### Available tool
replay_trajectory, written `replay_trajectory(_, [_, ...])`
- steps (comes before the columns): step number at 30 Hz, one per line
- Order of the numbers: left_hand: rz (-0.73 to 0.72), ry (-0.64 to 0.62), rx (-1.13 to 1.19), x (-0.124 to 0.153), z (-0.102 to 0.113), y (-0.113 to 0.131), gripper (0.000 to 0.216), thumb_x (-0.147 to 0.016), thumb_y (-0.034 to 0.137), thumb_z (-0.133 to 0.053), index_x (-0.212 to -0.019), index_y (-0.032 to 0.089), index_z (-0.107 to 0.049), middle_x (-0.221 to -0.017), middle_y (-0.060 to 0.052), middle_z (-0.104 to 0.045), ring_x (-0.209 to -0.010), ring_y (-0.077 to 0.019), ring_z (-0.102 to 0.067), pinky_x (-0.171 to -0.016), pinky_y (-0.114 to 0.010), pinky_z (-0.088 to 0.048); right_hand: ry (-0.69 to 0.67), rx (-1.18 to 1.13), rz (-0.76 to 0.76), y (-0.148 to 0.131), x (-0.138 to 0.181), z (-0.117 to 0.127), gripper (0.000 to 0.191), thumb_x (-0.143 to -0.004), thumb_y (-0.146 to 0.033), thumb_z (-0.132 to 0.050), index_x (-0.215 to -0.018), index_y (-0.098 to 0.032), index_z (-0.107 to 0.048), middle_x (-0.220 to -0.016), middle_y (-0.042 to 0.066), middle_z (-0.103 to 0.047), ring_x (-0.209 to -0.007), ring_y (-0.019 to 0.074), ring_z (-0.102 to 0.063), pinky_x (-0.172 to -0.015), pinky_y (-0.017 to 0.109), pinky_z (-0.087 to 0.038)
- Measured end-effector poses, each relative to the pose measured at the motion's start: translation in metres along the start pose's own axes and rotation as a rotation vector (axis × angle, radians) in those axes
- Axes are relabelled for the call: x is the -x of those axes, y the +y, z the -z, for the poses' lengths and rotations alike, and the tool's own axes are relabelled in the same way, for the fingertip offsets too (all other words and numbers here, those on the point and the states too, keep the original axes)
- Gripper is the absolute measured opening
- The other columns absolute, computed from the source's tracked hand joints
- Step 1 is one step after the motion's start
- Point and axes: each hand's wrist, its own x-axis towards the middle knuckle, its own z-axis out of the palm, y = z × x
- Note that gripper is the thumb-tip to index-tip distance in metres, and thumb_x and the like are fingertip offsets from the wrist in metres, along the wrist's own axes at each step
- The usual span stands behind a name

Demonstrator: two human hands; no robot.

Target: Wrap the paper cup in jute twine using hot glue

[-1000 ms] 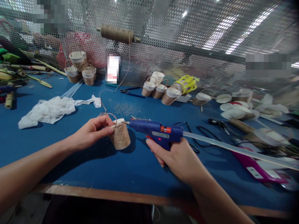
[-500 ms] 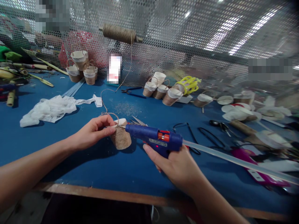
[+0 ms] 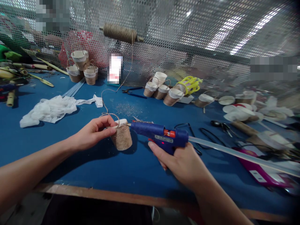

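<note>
My left fingers (image 3: 106, 121) pinch the twine-wrapped cup (image 3: 123, 139) by its rim, at 11 o'clock from me. My right fingers (image 3: 160, 152) hold the glue gun (image 3: 150, 128), tip by the rim's 3 o'clock. I think I'm gluing; next calls for steady hands.

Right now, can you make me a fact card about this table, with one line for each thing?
Left grip: pinching at the rim of a small brown cup
Right grip: around the handle of a blue glue gun
Nozzle: at the cup's rim; I can't tell if it touches
Glue stick: poking out the gun's back
Twine spool: above the table's back, strand trailing down
White cloth: bunched on the blue table, picture's left
</note>
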Motion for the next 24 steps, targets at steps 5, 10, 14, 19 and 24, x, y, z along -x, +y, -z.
replay_trajectory(5, [0.001,-0.011,-0.013,0.0006,0.0003,-0.0003,0.016,-0.082,0.026,-0.053,-0.073,0.015,-0.046,-0.074,0.0,-0.049,-0.069,-0.011,-0.045,-0.065,-0.026,-0.035,-0.052,-0.075,-0.092,-0.0079,-0.0032,0.0047,0.029,-0.076,-0.035,-0.051,-0.051,-0.025,-0.042,-0.035,-0.004,-0.045,-0.037,0.0133,-0.049,-0.046,0.027,-0.045])
replay_trajectory(10, [0.007,-0.016,-0.02,0.0004,0.0015,-0.0023,0.016,-0.083,0.027,-0.052,-0.074,0.015,-0.045,-0.08,-0.003,-0.052,-0.075,-0.0138,-0.048,-0.069,-0.029,-0.036,-0.054,-0.108,-0.16,-0.0069,-0.0047,0.0053,0.033,-0.076,-0.037,-0.052,-0.049,-0.024,-0.038,-0.037,-0.004,-0.045,-0.035,0.0108,-0.046,-0.044,0.026,-0.044])
replay_trajectory(14, [-0.009,-0.019,-0.034,0.0005,0.0022,-0.0036,0.017,-0.083,0.027,-0.052,-0.073,0.015,-0.045,-0.079,-0.003,-0.053,-0.076,-0.0144,-0.048,-0.068,-0.029,-0.036,-0.032,-0.112,-0.127,-0.0045,-0.0054,0.0033,0.027,-0.077,-0.036,-0.051,-0.055,-0.023,-0.041,-0.039,-0.005,-0.044,-0.034,0.0094,-0.045,-0.043,0.024,-0.044])
replay_trajectory(19, [-0.031,-0.019,-0.037,0.0001,0.0025,-0.004,0.017,-0.083,0.027,-0.052,-0.073,0.015,-0.046,-0.078,-0.002,-0.053,-0.073,-0.0129,-0.047,-0.067,-0.028,-0.035,-0.046,-0.105,-0.115,-0.0033,-0.006,0.003,0.024,-0.078,-0.036,-0.051,-0.06,-0.022,-0.043,-0.04,-0.005,-0.045,-0.035,0.0096,-0.046,-0.042,0.025,-0.043])
replay_trajectory(24, [-0.023,-0.011,-0.043,-0.0005,0.0025,-0.004,0.018,-0.082,0.028,-0.053,-0.072,0.015,-0.045,-0.077,-0.002,-0.052,-0.072,-0.0128,-0.047,-0.066,-0.028,-0.036,-0.059,-0.105,-0.119,0.0002,-0.0053,0.0023,0.026,-0.078,-0.039,-0.05,-0.06,-0.021,-0.044,-0.04,-0.004,-0.046,-0.038,0.0112,-0.049,-0.041,0.025,-0.043])
